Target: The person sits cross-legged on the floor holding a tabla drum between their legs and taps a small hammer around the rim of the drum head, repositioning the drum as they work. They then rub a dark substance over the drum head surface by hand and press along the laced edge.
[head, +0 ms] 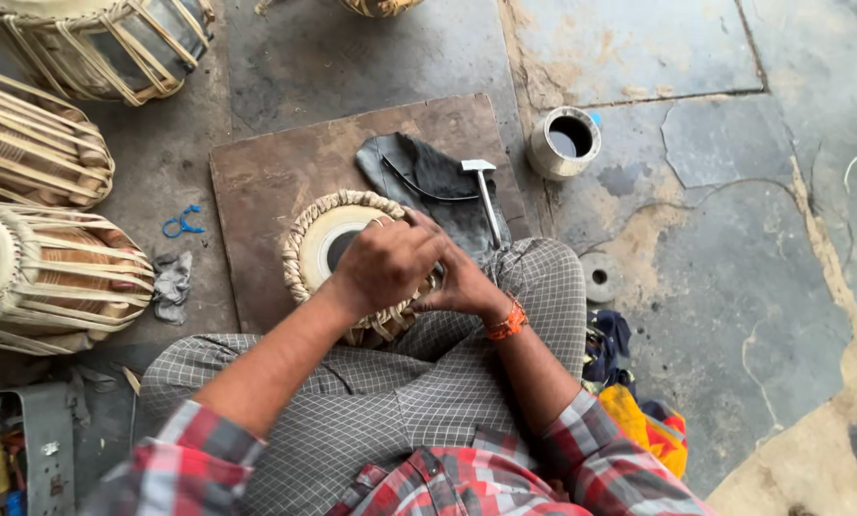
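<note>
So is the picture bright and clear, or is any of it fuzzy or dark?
Head view: soft, even daylight, no hard shadows; the left hand and right hand on the small drum look a little smeared; the hammer and metal cup are sharp, the cup's inside dark; the drums at the left edge bulge slightly from the wide lens.

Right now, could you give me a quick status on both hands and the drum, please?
Left hand and right hand both on the small drum, gripping its braided rim. Drum sits on the brown board. Hammer lies untouched on the dark cloth beside it.
</note>
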